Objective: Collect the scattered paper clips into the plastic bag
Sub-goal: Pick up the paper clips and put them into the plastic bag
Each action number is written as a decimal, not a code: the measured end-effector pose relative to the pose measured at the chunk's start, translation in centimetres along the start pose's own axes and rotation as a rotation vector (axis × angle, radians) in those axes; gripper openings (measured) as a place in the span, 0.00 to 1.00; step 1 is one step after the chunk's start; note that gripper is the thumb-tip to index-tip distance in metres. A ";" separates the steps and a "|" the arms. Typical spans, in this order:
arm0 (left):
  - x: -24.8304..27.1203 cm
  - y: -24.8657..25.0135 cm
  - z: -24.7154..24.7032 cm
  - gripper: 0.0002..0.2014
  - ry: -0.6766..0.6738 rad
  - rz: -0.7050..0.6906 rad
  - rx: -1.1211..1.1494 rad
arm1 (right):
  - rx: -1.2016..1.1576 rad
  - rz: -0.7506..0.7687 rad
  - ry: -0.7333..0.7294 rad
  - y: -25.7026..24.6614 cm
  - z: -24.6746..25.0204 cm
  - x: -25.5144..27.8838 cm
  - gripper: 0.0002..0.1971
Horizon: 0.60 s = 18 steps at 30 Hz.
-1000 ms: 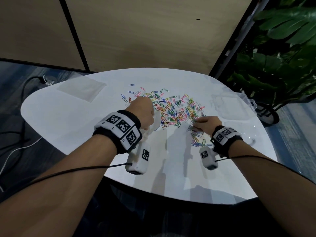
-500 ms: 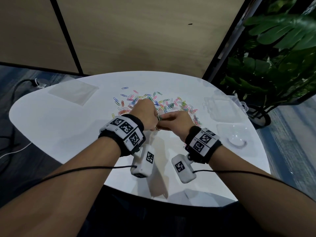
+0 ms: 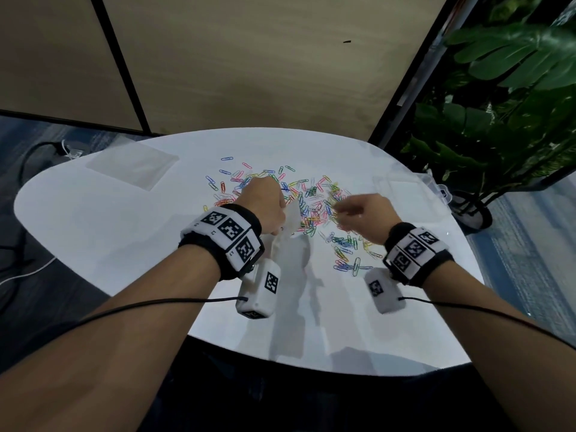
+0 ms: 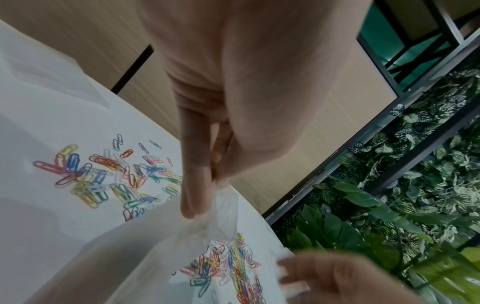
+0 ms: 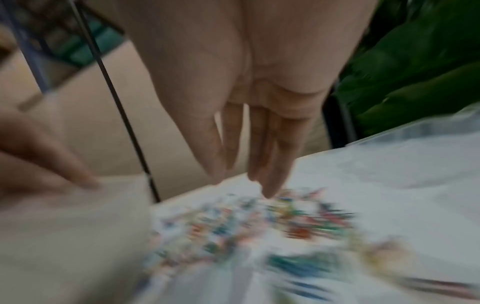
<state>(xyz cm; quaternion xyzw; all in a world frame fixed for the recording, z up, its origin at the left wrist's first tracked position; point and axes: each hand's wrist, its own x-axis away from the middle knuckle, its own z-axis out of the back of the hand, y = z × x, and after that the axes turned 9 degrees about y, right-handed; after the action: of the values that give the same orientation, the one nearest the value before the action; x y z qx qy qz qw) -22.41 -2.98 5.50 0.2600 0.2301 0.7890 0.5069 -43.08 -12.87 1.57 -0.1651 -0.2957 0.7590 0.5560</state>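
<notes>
Many coloured paper clips lie scattered on the white table. My left hand holds a clear plastic bag up at the pile's left edge. In the left wrist view, thumb and fingers pinch the bag's rim. Clips show through the film, and I cannot tell whether they are inside or beneath it. My right hand hovers over the clips just right of the bag. In the blurred right wrist view its straight fingers point down and hold nothing I can see.
A second flat clear bag lies at the table's far left. Clear plastic boxes sit at the right edge, with a potted plant beyond them. Wood panels stand behind the table. Cables lie on the floor at the left.
The right hand went from the near clips to the bag's mouth beside the left hand, then drew back right over the pile. The left hand has kept hold of the bag.
</notes>
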 end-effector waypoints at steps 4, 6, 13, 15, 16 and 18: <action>0.1 -0.2 0.3 0.14 -0.011 0.000 -0.026 | 0.591 -0.236 -0.289 8.2 0.4 1.1 0.50; 0.2 -0.3 0.6 0.13 -0.012 -0.003 -0.042 | 0.568 -0.271 -0.311 10.2 -0.8 1.8 0.56; 0.0 -0.8 1.0 0.11 -0.022 -0.019 -0.076 | 0.412 -0.089 -0.140 9.0 -5.2 0.5 0.46; -0.1 -0.9 1.1 0.10 -0.018 -0.017 -0.080 | 0.439 -0.004 -0.120 7.9 -5.9 -0.1 0.36; -0.1 -0.9 1.1 0.11 -0.016 -0.015 -0.080 | 0.473 0.039 -0.103 7.3 -6.1 -0.4 0.29; -0.1 -1.0 1.1 0.15 -0.017 -0.010 -0.080 | 0.548 0.091 -0.080 6.4 -6.5 -1.1 0.15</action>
<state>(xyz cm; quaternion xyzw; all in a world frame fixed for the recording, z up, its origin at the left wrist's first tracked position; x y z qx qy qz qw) -20.95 -2.61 5.70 0.2452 0.1954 0.7926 0.5230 -43.75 -13.54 -7.55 0.0086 -0.0933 0.8409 0.5331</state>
